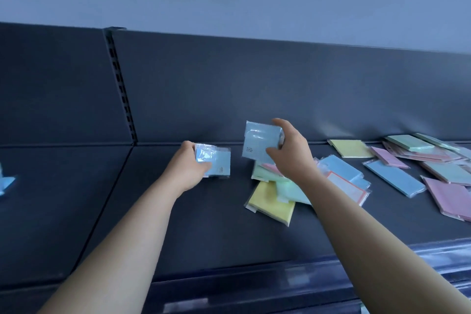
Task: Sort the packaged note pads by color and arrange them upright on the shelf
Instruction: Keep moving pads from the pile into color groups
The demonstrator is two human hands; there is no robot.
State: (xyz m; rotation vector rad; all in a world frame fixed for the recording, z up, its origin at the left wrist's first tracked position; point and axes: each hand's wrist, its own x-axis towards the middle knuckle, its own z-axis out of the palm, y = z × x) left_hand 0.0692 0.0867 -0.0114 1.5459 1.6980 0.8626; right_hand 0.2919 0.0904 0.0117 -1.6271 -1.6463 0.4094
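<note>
My left hand (190, 164) grips a blue pad (215, 160) on the shelf (178, 224); my right hand (290, 153) clasps another blue packet (258, 139) lifted above the mixed pile (277, 191) at three o'clock.

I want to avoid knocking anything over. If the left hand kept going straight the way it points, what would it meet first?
The left hand already holds a blue pad. Ahead, bare shelf, then probably the dark back panel; depth is unclear.

Both hands grip blue pads — left hand (190, 163), right hand (289, 153).
</note>
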